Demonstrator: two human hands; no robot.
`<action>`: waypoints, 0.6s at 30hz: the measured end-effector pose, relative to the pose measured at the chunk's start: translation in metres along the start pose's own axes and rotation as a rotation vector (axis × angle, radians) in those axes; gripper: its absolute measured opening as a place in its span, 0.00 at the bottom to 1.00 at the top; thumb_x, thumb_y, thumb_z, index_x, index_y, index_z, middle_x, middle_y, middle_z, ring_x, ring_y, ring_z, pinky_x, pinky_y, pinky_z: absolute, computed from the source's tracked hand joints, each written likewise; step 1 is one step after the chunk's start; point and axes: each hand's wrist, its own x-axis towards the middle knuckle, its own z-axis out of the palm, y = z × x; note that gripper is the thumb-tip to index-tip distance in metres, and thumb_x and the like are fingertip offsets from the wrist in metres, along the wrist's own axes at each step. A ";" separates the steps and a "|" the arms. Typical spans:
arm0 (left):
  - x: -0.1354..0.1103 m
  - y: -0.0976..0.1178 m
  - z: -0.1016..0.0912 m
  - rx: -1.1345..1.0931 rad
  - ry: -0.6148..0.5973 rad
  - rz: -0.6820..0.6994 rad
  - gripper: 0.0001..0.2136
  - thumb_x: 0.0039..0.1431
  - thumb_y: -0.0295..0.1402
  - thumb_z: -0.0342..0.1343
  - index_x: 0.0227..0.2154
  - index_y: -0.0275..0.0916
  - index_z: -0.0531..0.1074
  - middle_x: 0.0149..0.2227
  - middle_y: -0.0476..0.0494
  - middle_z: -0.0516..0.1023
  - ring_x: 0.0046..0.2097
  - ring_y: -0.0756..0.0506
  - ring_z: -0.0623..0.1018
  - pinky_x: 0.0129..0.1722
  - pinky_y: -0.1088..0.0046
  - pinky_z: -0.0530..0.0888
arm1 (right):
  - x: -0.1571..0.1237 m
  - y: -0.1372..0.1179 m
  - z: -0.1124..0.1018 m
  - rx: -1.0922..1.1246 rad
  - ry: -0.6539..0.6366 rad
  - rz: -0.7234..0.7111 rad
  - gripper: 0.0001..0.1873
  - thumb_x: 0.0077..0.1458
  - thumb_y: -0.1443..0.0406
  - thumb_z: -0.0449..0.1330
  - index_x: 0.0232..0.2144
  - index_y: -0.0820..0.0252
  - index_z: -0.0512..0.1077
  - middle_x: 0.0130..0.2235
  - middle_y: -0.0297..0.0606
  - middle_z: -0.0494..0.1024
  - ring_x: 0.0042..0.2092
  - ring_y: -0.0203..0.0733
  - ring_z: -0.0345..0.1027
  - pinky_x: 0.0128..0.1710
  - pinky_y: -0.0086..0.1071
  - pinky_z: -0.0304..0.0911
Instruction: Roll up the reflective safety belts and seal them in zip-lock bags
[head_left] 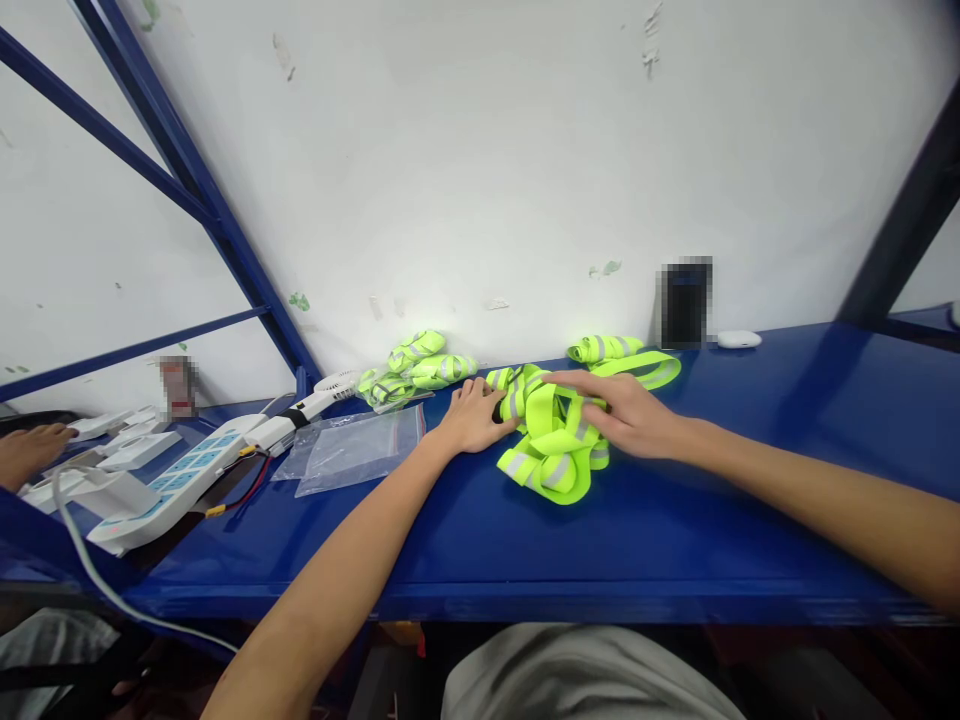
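Got left hand point(474, 415) and right hand point(634, 415) at the tangled neon reflective strap point(553, 441), mid blue table point(457, 545). Can't tell firm grip from light touch on either. Clear bags point(360, 450) near left hand.

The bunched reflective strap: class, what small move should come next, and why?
Probably, the right hand should ease one loop of the reflective strap loose while the left hand steadies it; its loops lie bunched and overlapping between both hands.
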 end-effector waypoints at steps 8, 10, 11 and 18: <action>-0.002 -0.020 -0.017 -0.127 -0.106 0.260 0.26 0.63 0.48 0.50 0.58 0.39 0.67 0.60 0.36 0.70 0.60 0.36 0.70 0.61 0.57 0.65 | 0.008 0.049 -0.021 0.268 0.418 0.614 0.17 0.56 0.65 0.52 0.47 0.55 0.73 0.22 0.33 0.72 0.21 0.42 0.66 0.25 0.39 0.65; -0.002 -0.023 -0.021 -0.156 -0.120 0.294 0.26 0.60 0.45 0.54 0.59 0.40 0.67 0.60 0.37 0.70 0.60 0.36 0.71 0.60 0.58 0.66 | 0.011 0.061 -0.028 0.570 0.681 0.803 0.18 0.54 0.65 0.56 0.49 0.51 0.67 0.23 0.31 0.69 0.22 0.44 0.69 0.26 0.41 0.69; -0.001 -0.023 -0.022 -0.172 -0.124 0.306 0.26 0.59 0.42 0.56 0.59 0.40 0.67 0.60 0.38 0.71 0.59 0.36 0.71 0.60 0.58 0.67 | 0.012 0.065 -0.031 0.687 0.779 0.847 0.18 0.54 0.65 0.56 0.48 0.50 0.64 0.25 0.32 0.70 0.25 0.45 0.73 0.29 0.42 0.72; -0.002 -0.017 -0.022 -0.231 0.044 0.293 0.15 0.60 0.33 0.53 0.48 0.41 0.77 0.46 0.41 0.81 0.47 0.41 0.79 0.51 0.63 0.72 | 0.009 0.057 -0.029 0.807 0.645 0.694 0.17 0.61 0.56 0.55 0.51 0.50 0.61 0.37 0.38 0.78 0.38 0.50 0.79 0.36 0.47 0.76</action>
